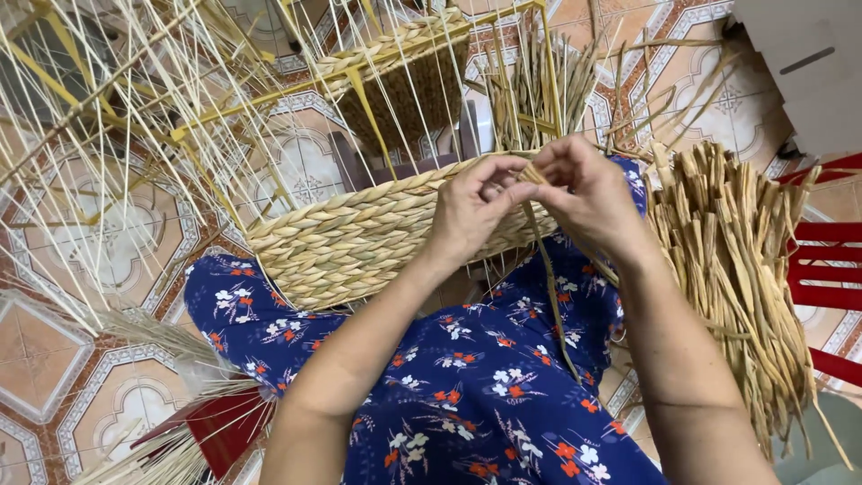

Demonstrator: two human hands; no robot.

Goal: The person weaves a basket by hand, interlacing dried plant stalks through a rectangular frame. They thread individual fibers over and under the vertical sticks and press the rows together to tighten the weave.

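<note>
On the lap, the woven basket (359, 238) shows several finished braided rows; bare upright stakes (180, 117) remain unwoven. Left hand (471, 211) and right hand (593, 198) pinch one dried strand (549, 278) at the rim.

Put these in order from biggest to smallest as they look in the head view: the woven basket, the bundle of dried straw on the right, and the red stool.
1. Woven basket
2. Bundle of dried straw, nearly as big; it lies nearer the camera, so this ranking is unsure.
3. Red stool, only partly in view.
</note>
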